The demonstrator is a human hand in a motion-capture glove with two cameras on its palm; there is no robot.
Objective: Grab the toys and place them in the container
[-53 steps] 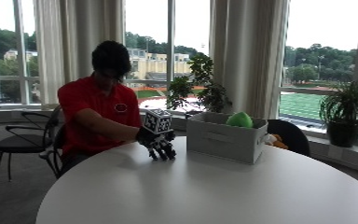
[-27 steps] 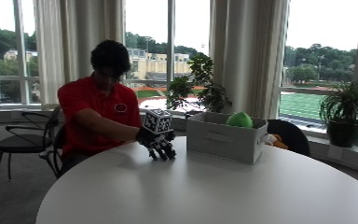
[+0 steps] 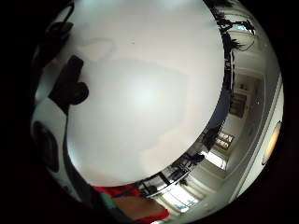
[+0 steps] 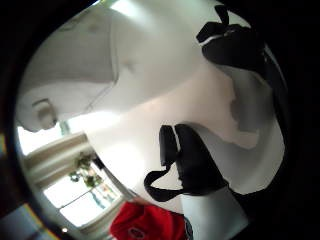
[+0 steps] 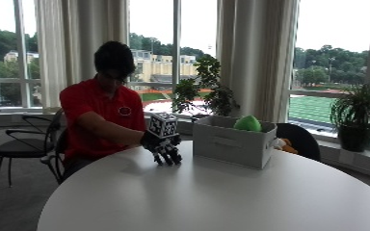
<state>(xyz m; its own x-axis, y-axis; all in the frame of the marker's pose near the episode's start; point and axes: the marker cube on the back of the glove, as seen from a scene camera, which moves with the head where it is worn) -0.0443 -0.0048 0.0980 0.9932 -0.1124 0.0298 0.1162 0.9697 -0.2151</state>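
The green toy (image 5: 248,123) is sitting inside the grey container (image 5: 233,143), its rounded top poking above the rim, a little right of centre in the outside view. The container is standing on the white round table (image 5: 223,197), which is filling the lower half of the frame. Just past the container's right end, something orange and tan (image 5: 286,144) is showing at the table's far edge; I cannot tell what it is.

I am holding my gloved right hand (image 5: 164,150) just left of the container and apart from it, near the middle of the frame, fingers pointing down toward the tabletop. The fingers are hanging relaxed and spread, and nothing is in them. I cannot tell whether the fingertips are touching the table. In the thumb side palm view the black fingers (image 4: 192,157) are standing over bare white tabletop, and the container's pale wall (image 4: 75,55) is showing beyond them.

I am sitting at the far left side of the table in a red shirt (image 5: 95,113). Potted plants (image 5: 207,91) are standing by the tall windows behind me, and a black chair (image 5: 21,144) is sitting at the left edge.
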